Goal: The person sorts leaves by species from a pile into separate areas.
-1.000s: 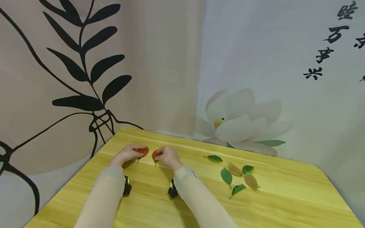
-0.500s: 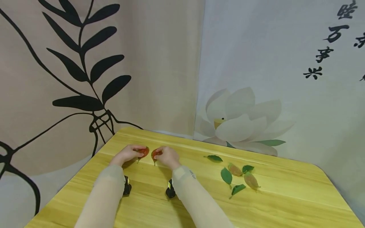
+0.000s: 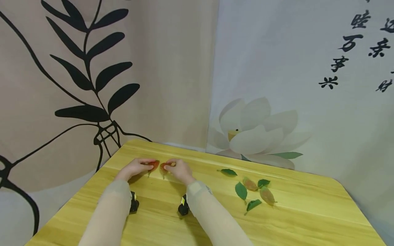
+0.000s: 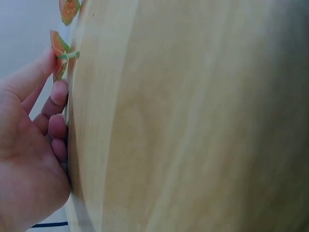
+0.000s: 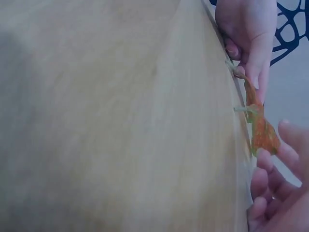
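In the head view, my left hand [image 3: 133, 168] pinches a red leaf [image 3: 153, 166] between thumb and fingers, low over the table. Its green stem points toward me. A second red leaf [image 3: 163, 168] is just to the right, a narrow gap away, stem also toward me. My right hand [image 3: 182, 171] is at this second leaf's right edge. In the right wrist view, the right thumb stands apart from the orange-red leaf [image 5: 264, 137], while a finger touches its edge. The left wrist view shows the left thumb on its leaf [image 4: 59, 54].
On the yellow wood-grain table [image 3: 295, 225], several green leaves, such as one leaf [image 3: 241, 190], lie right of my hands with two brownish leaves, one nearer me [image 3: 267, 195]. Printed curtains [image 3: 172, 68] hang behind the table's far edge. A black device [image 3: 183, 205] sits beneath the right wrist.
The right hand has shifted slightly left, bringing its red leaf closer to the left one; its thumb and finger now look more spread. The left hand holds nearly still. The head view has turned slightly.
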The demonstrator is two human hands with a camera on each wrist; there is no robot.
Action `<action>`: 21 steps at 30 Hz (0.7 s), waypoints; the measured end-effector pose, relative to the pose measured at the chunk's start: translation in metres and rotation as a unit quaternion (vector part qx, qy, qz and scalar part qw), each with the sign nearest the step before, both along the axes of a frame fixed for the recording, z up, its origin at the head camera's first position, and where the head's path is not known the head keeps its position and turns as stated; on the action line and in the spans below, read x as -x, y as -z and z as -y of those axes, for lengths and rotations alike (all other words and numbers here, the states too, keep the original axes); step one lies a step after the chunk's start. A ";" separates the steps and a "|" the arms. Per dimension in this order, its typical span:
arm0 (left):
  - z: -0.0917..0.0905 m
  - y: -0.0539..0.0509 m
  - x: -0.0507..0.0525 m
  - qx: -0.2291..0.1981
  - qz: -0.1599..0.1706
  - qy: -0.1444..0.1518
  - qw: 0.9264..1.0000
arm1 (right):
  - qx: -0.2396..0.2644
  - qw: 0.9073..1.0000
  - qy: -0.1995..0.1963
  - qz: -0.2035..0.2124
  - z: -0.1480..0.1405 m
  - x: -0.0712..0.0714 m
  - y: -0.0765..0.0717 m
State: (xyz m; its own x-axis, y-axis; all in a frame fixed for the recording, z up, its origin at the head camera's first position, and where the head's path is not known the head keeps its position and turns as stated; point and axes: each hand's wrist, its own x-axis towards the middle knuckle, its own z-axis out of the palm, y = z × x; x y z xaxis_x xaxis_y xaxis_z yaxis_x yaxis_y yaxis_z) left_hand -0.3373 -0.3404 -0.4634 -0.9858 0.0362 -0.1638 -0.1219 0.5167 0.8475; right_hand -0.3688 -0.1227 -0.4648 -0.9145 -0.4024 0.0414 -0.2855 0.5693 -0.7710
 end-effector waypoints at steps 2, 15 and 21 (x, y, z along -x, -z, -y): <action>0.000 0.001 -0.001 -0.013 -0.003 0.004 1.000 | 0.031 0.999 -0.005 0.011 -0.002 0.000 0.000; 0.002 0.008 -0.008 -0.055 -0.026 0.041 0.997 | 0.110 0.993 -0.019 0.045 -0.059 -0.010 -0.014; 0.015 0.004 -0.019 -0.044 -0.022 0.027 0.998 | 0.085 0.994 -0.055 0.030 -0.123 -0.025 -0.043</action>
